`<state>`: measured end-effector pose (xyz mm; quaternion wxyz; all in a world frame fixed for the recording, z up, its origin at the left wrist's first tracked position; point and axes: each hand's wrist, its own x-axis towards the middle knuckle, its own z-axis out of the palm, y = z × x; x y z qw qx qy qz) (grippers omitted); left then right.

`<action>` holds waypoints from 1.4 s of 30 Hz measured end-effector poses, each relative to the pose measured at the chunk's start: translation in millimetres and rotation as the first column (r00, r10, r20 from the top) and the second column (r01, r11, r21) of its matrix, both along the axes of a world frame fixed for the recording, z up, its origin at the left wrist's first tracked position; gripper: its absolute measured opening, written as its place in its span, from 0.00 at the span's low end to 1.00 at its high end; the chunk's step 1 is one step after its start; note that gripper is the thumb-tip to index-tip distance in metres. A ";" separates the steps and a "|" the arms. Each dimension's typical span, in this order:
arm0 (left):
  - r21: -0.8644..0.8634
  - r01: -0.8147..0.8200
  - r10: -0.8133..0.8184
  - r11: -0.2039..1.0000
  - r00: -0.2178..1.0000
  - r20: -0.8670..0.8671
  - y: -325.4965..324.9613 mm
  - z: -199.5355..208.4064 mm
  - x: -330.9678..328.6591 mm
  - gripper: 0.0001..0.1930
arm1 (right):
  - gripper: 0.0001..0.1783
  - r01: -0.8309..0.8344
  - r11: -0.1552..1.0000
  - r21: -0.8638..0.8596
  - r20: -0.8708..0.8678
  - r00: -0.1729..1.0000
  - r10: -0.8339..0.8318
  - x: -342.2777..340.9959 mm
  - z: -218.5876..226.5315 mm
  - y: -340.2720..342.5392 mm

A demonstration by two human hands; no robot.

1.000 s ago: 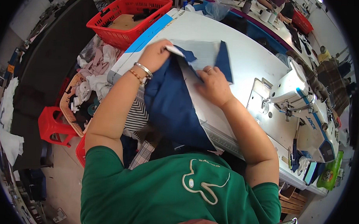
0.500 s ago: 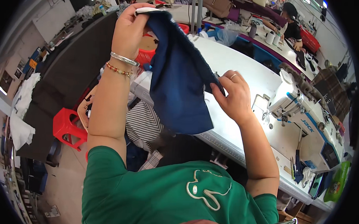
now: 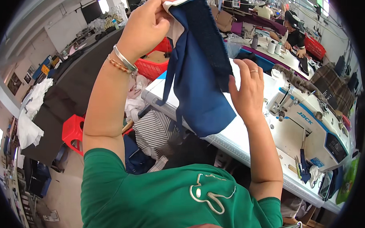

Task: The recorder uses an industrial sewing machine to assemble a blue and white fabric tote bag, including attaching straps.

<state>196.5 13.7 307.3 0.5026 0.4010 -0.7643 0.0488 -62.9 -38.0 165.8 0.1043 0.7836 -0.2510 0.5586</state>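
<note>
My left hand [image 3: 147, 28] is raised high and pinches the top edge of a navy blue fabric piece [image 3: 203, 94], where a white strip shows. The cloth hangs down in front of me, with a darker frayed-edged band along its right side and a narrow strip dangling at its left. My right hand [image 3: 249, 90] is beside the cloth's right edge, fingers stretched upward and apart from the thumb. Its thumb tip is close against the cloth; whether they touch I cannot tell.
A white sewing machine [image 3: 307, 114] stands on the white table [image 3: 245, 146] to my right. Red baskets [image 3: 154, 68] stand behind my left forearm, and a red stool [image 3: 72, 133] is on the floor at left. Striped cloth [image 3: 155, 131] hangs below the table edge. A co-worker [image 3: 293, 35] sits far right.
My left hand has lifted the blue cloth a little up and to the right, and its dark band now faces me. My right hand has loosened from the cloth's edge, fingers straightened.
</note>
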 end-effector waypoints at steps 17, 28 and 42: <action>-0.396 -0.420 0.530 0.816 0.817 0.226 -44.4 -0.5 -1.5 0.13 | 0.41 -0.267 0.463 0.845 -0.151 0.712 0.686 45.9 -61.3 -1.9; -0.573 -0.432 0.679 0.697 0.655 0.333 -59.1 -8.7 3.5 0.10 | 0.24 -0.282 0.673 0.683 -0.066 0.895 0.442 60.3 -70.9 -14.8; -0.632 -0.400 0.702 0.664 0.625 0.342 -47.8 -16.1 1.8 0.11 | 0.33 -0.390 0.729 0.563 0.216 0.920 0.326 64.2 -73.4 -43.1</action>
